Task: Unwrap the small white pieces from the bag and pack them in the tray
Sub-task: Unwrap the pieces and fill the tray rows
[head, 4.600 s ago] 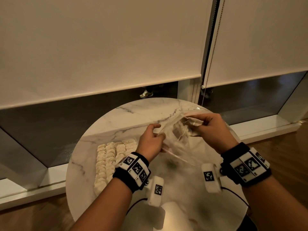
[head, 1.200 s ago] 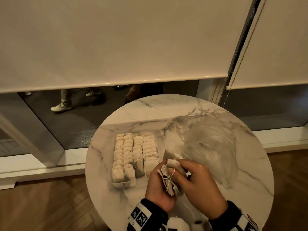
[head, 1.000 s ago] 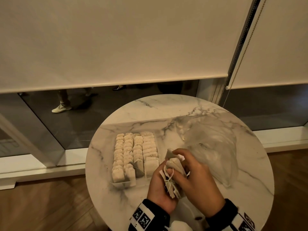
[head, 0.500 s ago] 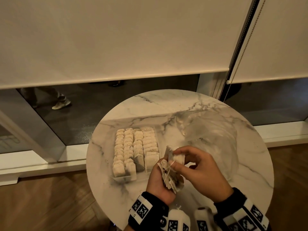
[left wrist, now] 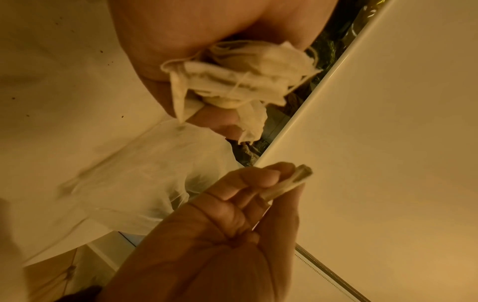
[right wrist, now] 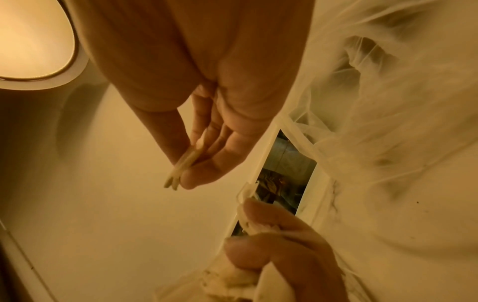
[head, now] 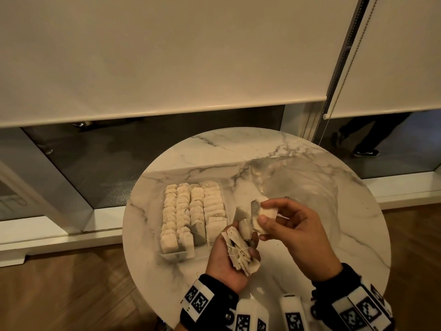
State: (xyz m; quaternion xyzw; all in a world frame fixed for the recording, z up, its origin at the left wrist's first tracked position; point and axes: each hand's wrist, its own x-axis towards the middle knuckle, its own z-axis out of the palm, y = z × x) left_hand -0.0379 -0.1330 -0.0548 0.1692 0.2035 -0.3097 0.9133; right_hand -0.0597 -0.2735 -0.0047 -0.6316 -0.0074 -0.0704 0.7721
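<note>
A round marble counter (head: 310,247) fills the lower middle of the head view. On its upper right lies the clear, crumpled bag (head: 303,185). Left of centre sits the tray (head: 173,255), packed with rows of small white pieces (head: 193,211). In the lower centre of the frame the left hand (head: 229,259) has its grip curled round a bundle of pieces (head: 241,252) tangled in string. Just right of it, the right hand (head: 296,230) pinches a single piece (head: 261,217) between thumb and fingertips, above the counter and beside the tray
</note>
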